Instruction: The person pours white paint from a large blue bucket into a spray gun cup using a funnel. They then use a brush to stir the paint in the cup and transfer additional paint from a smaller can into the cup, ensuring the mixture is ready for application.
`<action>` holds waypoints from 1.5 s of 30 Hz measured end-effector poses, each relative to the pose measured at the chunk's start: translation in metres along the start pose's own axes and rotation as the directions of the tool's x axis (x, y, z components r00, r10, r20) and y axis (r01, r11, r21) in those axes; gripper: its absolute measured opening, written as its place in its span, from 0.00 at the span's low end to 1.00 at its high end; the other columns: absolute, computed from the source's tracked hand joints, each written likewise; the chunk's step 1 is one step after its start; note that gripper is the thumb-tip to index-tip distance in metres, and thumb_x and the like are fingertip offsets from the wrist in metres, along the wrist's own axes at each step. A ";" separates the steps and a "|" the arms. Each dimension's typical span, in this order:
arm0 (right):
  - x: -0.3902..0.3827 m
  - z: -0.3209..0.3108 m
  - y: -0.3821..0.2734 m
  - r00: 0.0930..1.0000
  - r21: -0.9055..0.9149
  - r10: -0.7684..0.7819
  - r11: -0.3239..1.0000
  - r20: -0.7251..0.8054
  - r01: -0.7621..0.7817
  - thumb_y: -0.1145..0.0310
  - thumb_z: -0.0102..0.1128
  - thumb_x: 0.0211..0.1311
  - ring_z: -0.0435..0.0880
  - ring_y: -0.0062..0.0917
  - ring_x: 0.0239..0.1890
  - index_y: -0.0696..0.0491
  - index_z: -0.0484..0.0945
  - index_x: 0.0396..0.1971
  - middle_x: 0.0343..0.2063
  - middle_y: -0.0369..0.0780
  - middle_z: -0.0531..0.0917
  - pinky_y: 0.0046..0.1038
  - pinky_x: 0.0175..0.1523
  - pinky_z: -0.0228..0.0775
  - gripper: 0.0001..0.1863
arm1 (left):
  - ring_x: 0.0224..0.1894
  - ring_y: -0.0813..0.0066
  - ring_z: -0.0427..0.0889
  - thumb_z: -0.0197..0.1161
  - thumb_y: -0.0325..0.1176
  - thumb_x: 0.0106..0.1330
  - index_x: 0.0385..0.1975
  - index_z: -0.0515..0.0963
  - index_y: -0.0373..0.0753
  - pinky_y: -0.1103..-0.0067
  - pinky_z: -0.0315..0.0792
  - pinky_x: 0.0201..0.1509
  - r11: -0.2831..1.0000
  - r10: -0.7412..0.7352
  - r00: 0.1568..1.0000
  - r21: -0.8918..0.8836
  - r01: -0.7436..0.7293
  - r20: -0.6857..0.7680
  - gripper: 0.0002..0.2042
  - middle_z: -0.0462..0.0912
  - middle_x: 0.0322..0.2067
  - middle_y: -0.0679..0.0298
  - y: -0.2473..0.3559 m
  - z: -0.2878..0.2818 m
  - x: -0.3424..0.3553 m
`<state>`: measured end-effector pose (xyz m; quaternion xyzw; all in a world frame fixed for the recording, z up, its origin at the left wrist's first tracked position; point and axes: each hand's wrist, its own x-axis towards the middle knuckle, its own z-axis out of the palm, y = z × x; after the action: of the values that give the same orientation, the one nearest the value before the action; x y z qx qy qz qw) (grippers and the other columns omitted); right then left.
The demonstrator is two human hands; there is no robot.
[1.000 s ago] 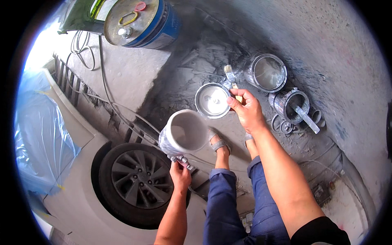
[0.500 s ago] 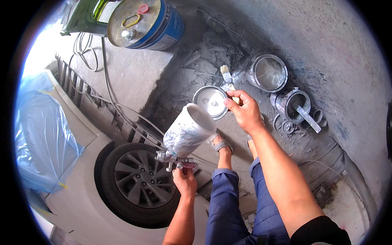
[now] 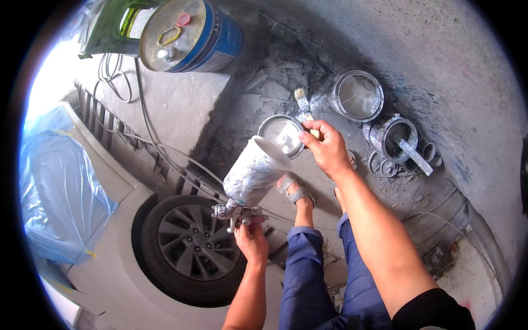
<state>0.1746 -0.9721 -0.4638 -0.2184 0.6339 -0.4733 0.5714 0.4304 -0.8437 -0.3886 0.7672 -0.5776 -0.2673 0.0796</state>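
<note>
My left hand [image 3: 250,242] grips a spray gun [image 3: 236,217] from below; its large whitish, smeared cup [image 3: 253,173] has no lid on and leans toward upper right. Just beyond the cup, my right hand [image 3: 327,148] holds a round metal can [image 3: 280,135] with white contents by its rim, thumb at the edge. A paintbrush [image 3: 302,100] with a pale handle sticks up past those fingers; I cannot tell whether they grip it too. The cup's mouth partly overlaps the can in view; whether they touch is unclear.
A car's wheel [image 3: 195,242] and plastic-covered body [image 3: 60,192] are at left. A blue drum [image 3: 217,47] stands above hoses [image 3: 140,104] on a concrete step [image 3: 181,93]. Two cans [image 3: 357,93] [image 3: 388,137], one with a stir stick, sit along the wall [image 3: 462,77]; my feet [image 3: 297,195] stand below.
My left hand has tipped the gun's cup from upright toward upper right and moved it slightly right, closer to the can. The right hand with the can has shifted slightly left.
</note>
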 end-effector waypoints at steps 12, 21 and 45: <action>-0.003 -0.005 0.002 0.997 0.071 0.079 0.994 0.001 -0.079 0.68 0.66 0.60 0.76 0.13 0.31 0.59 0.78 0.43 0.30 0.32 0.80 0.18 0.38 0.72 0.14 | 0.35 0.81 0.77 0.60 0.22 0.63 0.38 0.76 0.32 0.81 0.71 0.40 0.968 -0.129 0.977 -0.191 0.162 0.171 0.06 0.79 0.32 0.64 -0.015 0.007 0.002; -0.011 -0.003 0.001 0.992 0.123 0.127 0.984 0.000 -0.126 0.67 0.66 0.61 0.77 0.13 0.31 0.58 0.77 0.44 0.31 0.32 0.80 0.18 0.39 0.73 0.15 | 0.27 0.83 0.70 0.62 0.31 0.65 0.30 0.77 0.34 0.82 0.66 0.32 0.881 -0.169 0.926 -0.369 0.295 0.337 0.07 0.74 0.23 0.72 -0.003 0.020 0.044; -0.054 -0.025 -0.055 0.995 -0.086 -0.095 0.992 -0.044 0.091 0.62 0.56 0.69 0.81 0.16 0.29 0.56 0.76 0.51 0.28 0.37 0.83 0.19 0.36 0.74 0.17 | 0.28 0.83 0.69 0.62 0.37 0.67 0.33 0.74 0.39 0.81 0.65 0.32 0.624 -0.200 0.919 -0.679 0.386 0.339 0.09 0.74 0.26 0.71 0.046 0.021 0.100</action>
<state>0.1503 -0.9439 -0.3916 -0.2602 0.6558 -0.4773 0.5239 0.3998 -0.9475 -0.4179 0.7173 -0.2925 -0.5728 0.2679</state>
